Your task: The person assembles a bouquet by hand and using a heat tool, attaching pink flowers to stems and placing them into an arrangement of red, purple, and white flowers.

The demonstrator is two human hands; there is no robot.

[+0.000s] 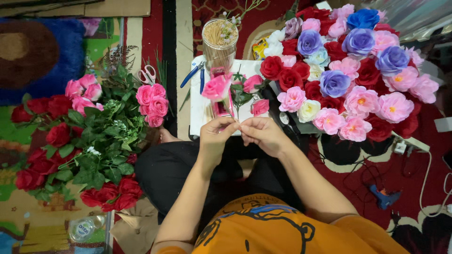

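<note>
Basically, big mixed flower arrangement (351,70) sat at 2 o'clock, red-and-pink bouquet pile (80,136) at 9. White board (200,101) lay at 12, clear jar of sticks (219,42) and blue pliers (192,74) on it. Left hand (217,134) and right hand (263,134), fingertips touching, pinched the pink rose's (216,88) stem, centre frame.

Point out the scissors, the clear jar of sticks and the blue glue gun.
scissors (149,74), head view, on the pale handles.
clear jar of sticks (220,44), head view, on its wall.
blue glue gun (383,196), head view, on its body.
</note>
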